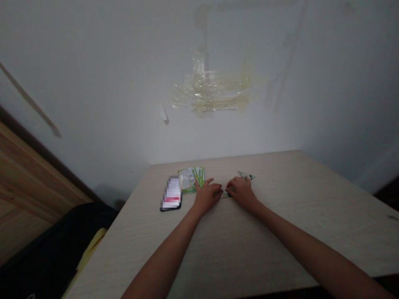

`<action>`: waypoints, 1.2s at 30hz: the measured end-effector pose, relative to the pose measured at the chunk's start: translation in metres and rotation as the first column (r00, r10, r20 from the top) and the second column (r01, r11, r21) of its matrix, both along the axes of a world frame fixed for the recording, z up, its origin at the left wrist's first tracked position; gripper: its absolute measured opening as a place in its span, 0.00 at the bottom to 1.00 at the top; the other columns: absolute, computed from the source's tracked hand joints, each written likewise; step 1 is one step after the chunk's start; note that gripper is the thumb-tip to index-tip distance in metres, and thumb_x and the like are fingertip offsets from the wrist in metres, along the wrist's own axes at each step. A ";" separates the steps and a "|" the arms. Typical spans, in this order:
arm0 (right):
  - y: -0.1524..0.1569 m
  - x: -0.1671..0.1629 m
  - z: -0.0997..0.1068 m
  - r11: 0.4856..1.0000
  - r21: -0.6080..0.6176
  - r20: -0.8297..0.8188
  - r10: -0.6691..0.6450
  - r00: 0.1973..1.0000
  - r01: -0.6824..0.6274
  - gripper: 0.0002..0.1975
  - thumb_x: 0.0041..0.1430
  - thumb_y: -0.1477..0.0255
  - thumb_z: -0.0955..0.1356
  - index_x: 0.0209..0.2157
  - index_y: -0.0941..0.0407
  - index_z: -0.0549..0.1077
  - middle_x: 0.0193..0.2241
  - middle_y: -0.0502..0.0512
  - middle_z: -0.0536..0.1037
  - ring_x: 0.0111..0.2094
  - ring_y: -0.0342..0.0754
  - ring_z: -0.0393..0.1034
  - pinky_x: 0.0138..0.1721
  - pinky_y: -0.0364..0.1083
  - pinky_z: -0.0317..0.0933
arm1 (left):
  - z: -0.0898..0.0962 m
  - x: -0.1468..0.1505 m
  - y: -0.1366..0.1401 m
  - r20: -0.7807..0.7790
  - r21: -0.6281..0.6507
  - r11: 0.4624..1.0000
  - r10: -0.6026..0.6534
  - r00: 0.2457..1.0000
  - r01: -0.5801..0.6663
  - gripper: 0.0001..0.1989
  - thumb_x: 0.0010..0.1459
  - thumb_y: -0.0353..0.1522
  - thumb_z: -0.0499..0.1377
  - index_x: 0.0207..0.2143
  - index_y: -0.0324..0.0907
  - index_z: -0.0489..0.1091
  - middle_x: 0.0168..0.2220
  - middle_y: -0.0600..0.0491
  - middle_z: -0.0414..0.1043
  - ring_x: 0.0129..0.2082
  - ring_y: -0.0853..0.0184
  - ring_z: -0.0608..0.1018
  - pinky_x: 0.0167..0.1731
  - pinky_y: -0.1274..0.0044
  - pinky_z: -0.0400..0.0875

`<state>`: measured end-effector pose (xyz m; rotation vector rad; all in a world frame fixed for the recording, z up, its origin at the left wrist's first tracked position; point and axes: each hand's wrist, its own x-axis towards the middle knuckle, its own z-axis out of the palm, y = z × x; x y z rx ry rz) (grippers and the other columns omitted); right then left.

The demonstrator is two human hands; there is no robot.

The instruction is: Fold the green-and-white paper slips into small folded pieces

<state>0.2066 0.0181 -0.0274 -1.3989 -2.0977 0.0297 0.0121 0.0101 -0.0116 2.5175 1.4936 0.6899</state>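
Observation:
My left hand (208,195) and my right hand (242,192) are close together over the middle of the table, fingers bent inward. Between their fingertips lies a small flat green-and-white piece (225,195), pinched from both sides and mostly covered. Its kind is too small and dark to make out. Just beyond my right hand is another small white-and-green piece (249,176), partly hidden by the fingers. Green-and-white printed sheets or packets (188,179) overlap on the table behind my left hand, whose extended fingers partly cover their right edge.
A phone (171,199) with a blurred-out screen lies left of my left hand, against the printed sheets. The pale wooden table (299,207) meets a wall (109,83) with old tape (215,91) on it. Dark and yellow cloth (90,249) hangs at the left edge.

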 end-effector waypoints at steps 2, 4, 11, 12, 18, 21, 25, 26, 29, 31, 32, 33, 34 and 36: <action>-0.002 0.001 0.002 1.000 0.013 -0.007 0.020 1.000 -0.020 0.07 0.60 0.68 0.66 0.36 0.53 0.75 0.38 0.55 0.75 0.46 0.53 0.66 0.59 0.65 0.37 | 0.001 -0.001 -0.001 -0.018 0.013 1.000 -0.011 1.000 0.011 0.08 0.61 0.37 0.56 0.39 0.53 0.75 0.49 0.55 0.76 0.61 0.56 0.62 0.59 0.44 0.25; -0.004 0.003 0.004 0.998 0.025 -0.004 0.061 0.998 -0.061 0.05 0.59 0.69 0.67 0.35 0.51 0.76 0.39 0.54 0.75 0.46 0.52 0.66 0.60 0.65 0.36 | 0.001 -0.003 -0.002 -0.035 0.033 0.999 -0.023 0.999 0.024 0.08 0.61 0.38 0.56 0.39 0.53 0.75 0.49 0.55 0.76 0.61 0.55 0.62 0.58 0.44 0.24; -0.007 0.005 0.004 0.998 0.026 0.039 0.054 0.998 -0.055 0.07 0.58 0.69 0.68 0.36 0.48 0.79 0.39 0.54 0.74 0.46 0.52 0.66 0.60 0.65 0.35 | 0.004 -0.006 -0.003 -0.045 0.081 0.997 -0.010 0.999 0.014 0.09 0.61 0.40 0.57 0.38 0.55 0.77 0.44 0.55 0.77 0.56 0.57 0.66 0.59 0.44 0.26; -0.007 0.005 0.003 0.999 0.019 0.036 0.042 0.998 -0.043 0.07 0.58 0.68 0.68 0.36 0.48 0.80 0.39 0.54 0.74 0.46 0.53 0.66 0.60 0.65 0.36 | 0.005 -0.006 -0.003 -0.045 0.080 0.997 -0.014 0.999 0.017 0.09 0.61 0.40 0.56 0.37 0.54 0.77 0.43 0.54 0.77 0.55 0.57 0.67 0.59 0.45 0.27; -0.003 0.007 0.001 0.997 -0.012 0.030 0.081 0.996 -0.080 0.08 0.60 0.68 0.67 0.38 0.47 0.79 0.40 0.54 0.77 0.47 0.54 0.66 0.59 0.66 0.35 | 0.004 -0.003 -0.004 -0.027 0.043 0.998 -0.040 0.999 0.041 0.08 0.59 0.40 0.59 0.37 0.52 0.77 0.43 0.53 0.74 0.52 0.59 0.68 0.60 0.47 0.32; -0.002 0.007 0.000 0.996 -0.024 0.023 0.090 0.996 -0.089 0.09 0.60 0.68 0.66 0.38 0.47 0.79 0.41 0.53 0.78 0.48 0.54 0.67 0.59 0.66 0.35 | 0.003 -0.001 -0.004 -0.025 0.035 0.998 -0.048 0.999 0.049 0.07 0.58 0.39 0.60 0.37 0.51 0.77 0.45 0.53 0.74 0.53 0.60 0.68 0.61 0.49 0.33; 0.001 0.009 -0.002 0.994 -0.040 -0.008 0.105 0.994 -0.105 0.09 0.61 0.68 0.66 0.39 0.47 0.79 0.42 0.53 0.78 0.48 0.53 0.67 0.59 0.65 0.39 | 0.000 0.000 -0.004 -0.026 0.028 0.998 -0.052 0.998 0.053 0.07 0.57 0.39 0.61 0.36 0.50 0.77 0.44 0.53 0.74 0.52 0.60 0.69 0.62 0.50 0.36; 0.001 0.009 -0.003 0.993 -0.044 -0.019 0.112 0.993 -0.113 0.09 0.61 0.68 0.66 0.39 0.47 0.79 0.42 0.53 0.78 0.48 0.53 0.68 0.59 0.64 0.40 | 0.000 -0.001 -0.003 -0.023 0.025 0.998 -0.049 0.999 0.050 0.07 0.57 0.39 0.61 0.36 0.50 0.77 0.44 0.52 0.74 0.52 0.60 0.69 0.62 0.50 0.36; 0.003 0.011 -0.003 0.989 -0.063 -0.043 0.134 0.990 -0.137 0.10 0.61 0.67 0.66 0.40 0.46 0.79 0.43 0.53 0.78 0.48 0.53 0.68 0.58 0.64 0.42 | -0.002 -0.001 -0.003 -0.003 0.021 0.999 -0.027 1.000 0.027 0.10 0.56 0.40 0.62 0.41 0.51 0.75 0.44 0.53 0.75 0.52 0.59 0.69 0.62 0.49 0.36; 0.003 0.011 -0.004 0.987 -0.078 -0.052 0.139 0.989 -0.143 0.10 0.61 0.67 0.66 0.40 0.45 0.79 0.43 0.52 0.78 0.49 0.54 0.67 0.58 0.66 0.42 | -0.003 -0.002 -0.003 0.010 0.019 1.000 -0.020 1.000 0.019 0.12 0.56 0.40 0.62 0.43 0.52 0.75 0.44 0.53 0.74 0.52 0.59 0.69 0.61 0.48 0.34; 0.003 0.011 -0.004 0.986 -0.084 -0.055 0.137 0.989 -0.142 0.10 0.61 0.68 0.66 0.40 0.45 0.79 0.43 0.52 0.78 0.49 0.54 0.67 0.58 0.66 0.41 | -0.003 -0.002 -0.003 0.012 0.018 1.000 -0.023 1.000 0.023 0.12 0.56 0.40 0.62 0.44 0.53 0.75 0.44 0.53 0.74 0.53 0.59 0.69 0.61 0.48 0.33; 0.003 0.011 -0.004 0.986 -0.088 -0.058 0.136 0.989 -0.141 0.10 0.61 0.68 0.66 0.40 0.44 0.79 0.43 0.52 0.78 0.50 0.54 0.67 0.58 0.67 0.40 | -0.003 -0.002 -0.003 0.010 0.019 0.999 -0.028 1.000 0.028 0.12 0.56 0.41 0.62 0.43 0.53 0.75 0.44 0.54 0.74 0.53 0.59 0.68 0.61 0.48 0.32; 0.003 0.011 -0.004 0.986 -0.089 -0.059 0.137 0.989 -0.142 0.10 0.61 0.68 0.66 0.40 0.44 0.78 0.43 0.52 0.78 0.50 0.54 0.67 0.58 0.68 0.39 | -0.004 -0.002 -0.003 0.007 0.022 0.999 -0.033 0.999 0.033 0.11 0.56 0.41 0.61 0.43 0.54 0.75 0.45 0.53 0.74 0.53 0.58 0.68 0.61 0.48 0.31; 0.004 0.011 -0.005 0.985 -0.084 -0.058 0.146 0.988 -0.151 0.10 0.61 0.68 0.65 0.40 0.44 0.78 0.44 0.52 0.78 0.50 0.54 0.67 0.59 0.69 0.37 | -0.004 -0.002 -0.003 0.000 0.035 0.999 -0.036 0.999 0.036 0.11 0.56 0.41 0.61 0.42 0.54 0.76 0.46 0.53 0.75 0.55 0.58 0.67 0.62 0.48 0.30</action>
